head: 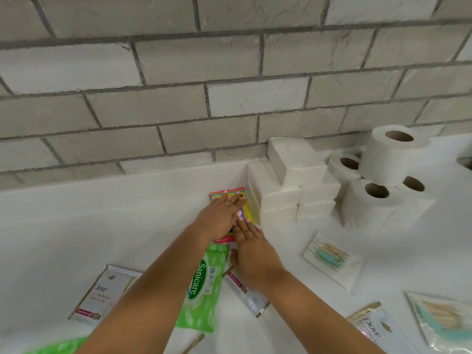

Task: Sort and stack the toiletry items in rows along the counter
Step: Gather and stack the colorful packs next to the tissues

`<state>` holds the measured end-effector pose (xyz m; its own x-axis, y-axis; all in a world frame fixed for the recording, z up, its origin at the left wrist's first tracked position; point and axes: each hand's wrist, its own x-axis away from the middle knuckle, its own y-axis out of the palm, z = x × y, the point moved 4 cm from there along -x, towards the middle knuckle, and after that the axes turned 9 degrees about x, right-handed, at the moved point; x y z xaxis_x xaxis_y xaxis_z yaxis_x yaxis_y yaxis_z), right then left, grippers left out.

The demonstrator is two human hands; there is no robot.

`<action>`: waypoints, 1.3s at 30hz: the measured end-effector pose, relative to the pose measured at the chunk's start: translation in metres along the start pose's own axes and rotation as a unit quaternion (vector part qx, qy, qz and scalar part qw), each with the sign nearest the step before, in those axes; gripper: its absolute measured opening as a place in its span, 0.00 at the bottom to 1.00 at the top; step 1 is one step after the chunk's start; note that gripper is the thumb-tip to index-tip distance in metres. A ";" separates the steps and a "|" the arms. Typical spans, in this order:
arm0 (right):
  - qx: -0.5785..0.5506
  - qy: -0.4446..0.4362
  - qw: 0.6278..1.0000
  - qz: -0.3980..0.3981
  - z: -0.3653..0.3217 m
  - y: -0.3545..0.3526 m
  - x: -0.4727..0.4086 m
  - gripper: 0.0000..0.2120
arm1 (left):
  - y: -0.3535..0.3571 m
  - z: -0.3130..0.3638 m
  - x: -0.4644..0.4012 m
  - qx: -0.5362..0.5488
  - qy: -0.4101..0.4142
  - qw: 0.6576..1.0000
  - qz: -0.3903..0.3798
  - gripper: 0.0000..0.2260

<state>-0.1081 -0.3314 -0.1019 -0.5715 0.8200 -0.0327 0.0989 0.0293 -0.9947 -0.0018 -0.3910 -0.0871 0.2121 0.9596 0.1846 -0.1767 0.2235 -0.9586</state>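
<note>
While both hands — left hand [219, 216], right hand [252, 254] — press flat, fingers straight, the colourful pack [240, 200] touches the tissue packs [278, 198] at frame centre.

Bright, even indoor light with soft, faint shadows. The white counter [102, 213] looks slightly washed out. Wide-angle lens bends the wall tiles [178, 62] near the edges. Overall slightly soft; the lower corners are blurred.
</note>
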 end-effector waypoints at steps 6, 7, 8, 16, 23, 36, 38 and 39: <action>-0.008 0.002 1.000 -0.026 -0.001 -0.015 0.009 0.31 | -0.007 0.006 0.007 0.020 -0.028 0.997 0.062 0.22; -0.016 0.001 1.000 -0.020 0.000 -0.018 0.014 0.31 | -0.009 0.009 0.010 0.053 -0.033 0.994 0.088 0.22; -0.026 -0.001 1.000 -0.013 0.000 -0.023 0.019 0.30 | -0.011 0.012 0.015 0.091 -0.040 0.988 0.116 0.22; -0.081 0.046 0.990 0.107 0.004 -0.057 0.074 0.23 | -0.024 0.053 0.076 0.271 -0.098 0.894 0.344 0.16; -0.136 0.080 0.974 0.161 0.021 -0.073 0.125 0.18 | -0.010 0.100 0.102 0.348 -0.021 0.874 0.339 0.15; -0.101 0.132 0.985 0.038 0.116 -0.100 0.235 0.18 | 0.028 0.228 0.138 0.386 -0.006 0.873 0.300 0.14; -0.105 0.137 0.985 0.019 0.139 -0.103 0.253 0.20 | 0.035 0.249 0.140 0.392 -0.009 0.873 0.291 0.13; -0.104 0.138 0.985 0.008 0.149 -0.104 0.262 0.20 | 0.039 0.259 0.141 0.396 -0.013 0.873 0.285 0.13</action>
<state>-0.3899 -0.2048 -0.0215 -0.3277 0.9447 0.0074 0.2875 0.1072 -0.9518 -0.2281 -0.2029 -0.0426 -0.1462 0.9548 -0.2589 -0.8576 -0.2528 -0.4480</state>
